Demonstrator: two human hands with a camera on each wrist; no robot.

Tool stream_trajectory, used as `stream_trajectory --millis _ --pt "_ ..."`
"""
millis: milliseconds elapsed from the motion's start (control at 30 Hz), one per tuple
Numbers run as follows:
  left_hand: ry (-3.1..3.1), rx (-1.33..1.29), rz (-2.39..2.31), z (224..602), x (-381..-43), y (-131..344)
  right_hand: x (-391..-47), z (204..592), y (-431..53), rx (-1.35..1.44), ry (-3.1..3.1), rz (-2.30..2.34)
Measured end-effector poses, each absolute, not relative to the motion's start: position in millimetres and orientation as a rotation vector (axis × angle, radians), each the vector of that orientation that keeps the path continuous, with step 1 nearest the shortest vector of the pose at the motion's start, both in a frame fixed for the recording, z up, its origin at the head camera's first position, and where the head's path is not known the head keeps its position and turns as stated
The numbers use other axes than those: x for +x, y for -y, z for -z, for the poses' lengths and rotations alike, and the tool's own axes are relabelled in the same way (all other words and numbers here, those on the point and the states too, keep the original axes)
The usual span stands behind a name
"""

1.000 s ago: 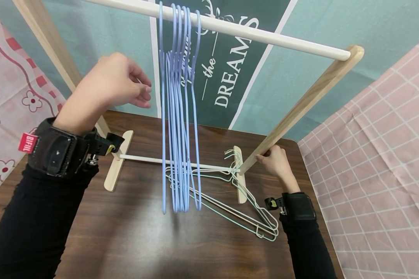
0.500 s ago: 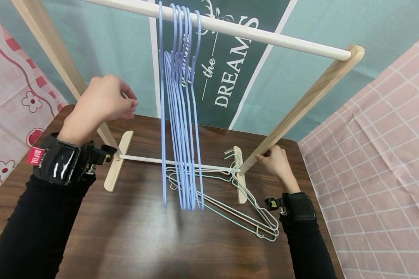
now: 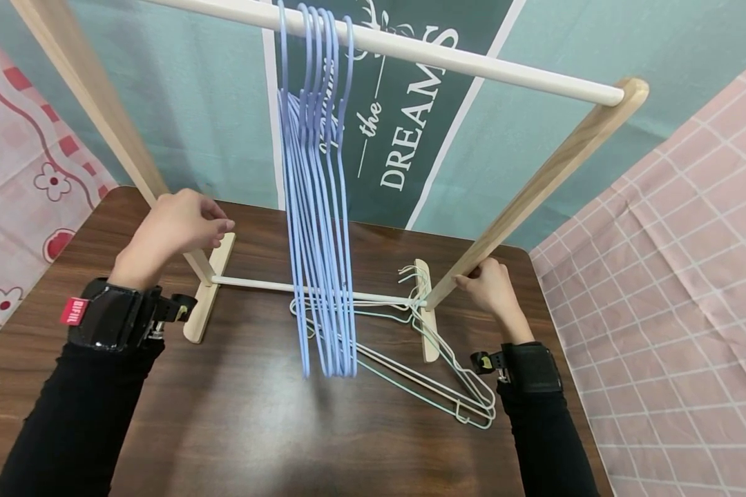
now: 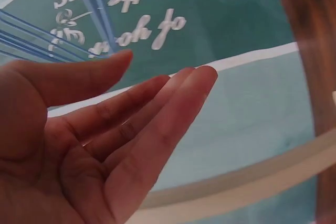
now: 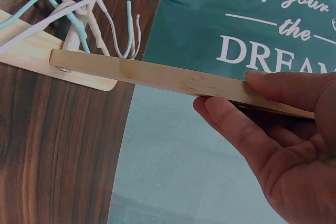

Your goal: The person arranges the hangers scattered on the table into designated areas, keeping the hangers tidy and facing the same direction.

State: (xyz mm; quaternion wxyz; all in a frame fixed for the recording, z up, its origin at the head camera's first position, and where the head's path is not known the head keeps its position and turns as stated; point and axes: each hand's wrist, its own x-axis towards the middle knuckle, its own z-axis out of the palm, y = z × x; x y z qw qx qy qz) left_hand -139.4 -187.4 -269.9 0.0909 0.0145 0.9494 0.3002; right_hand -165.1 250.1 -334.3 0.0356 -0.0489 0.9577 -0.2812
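Several blue hangers (image 3: 323, 241) hang bunched on the white top rail (image 3: 447, 59) of a wooden rack. My left hand (image 3: 177, 224) is left of them, near the left post (image 3: 99, 96), and holds nothing. In the left wrist view its fingers (image 4: 157, 140) are extended and the thumb stands apart from them. Low on the right post (image 3: 534, 186), my right hand (image 3: 488, 286) pinches the wood. The right wrist view shows the thumb on one side of that post (image 5: 157, 74) and fingers on the other.
Several white and pale green hangers (image 3: 423, 373) lie on the dark wooden table (image 3: 236, 428), by the lower crossbar (image 3: 261, 284) and the right foot (image 3: 430, 331). Behind the rack hangs a teal cloth (image 3: 597, 41) with lettering. Pink cloths (image 3: 677, 276) flank both sides.
My left hand has dropped down and slightly left, away from the blue hangers. The lower ends of the blue hangers have swung and drawn closer together. The right hand stays on the post.
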Motion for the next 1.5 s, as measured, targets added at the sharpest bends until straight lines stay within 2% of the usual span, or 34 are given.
stream_trajectory --millis 700,1167,1500 --pt "-2.599 0.000 -0.852 345.6 -130.7 207.7 -165.2 333.8 -250.2 -0.151 -2.947 0.846" --pt "-2.683 -0.185 -0.802 372.0 -118.1 236.2 -165.8 333.4 -249.7 -0.141 -2.945 0.843" --pt "-2.753 -0.180 -0.994 378.5 -122.4 241.4 -166.0 334.5 -249.2 -0.132 -2.937 0.853"
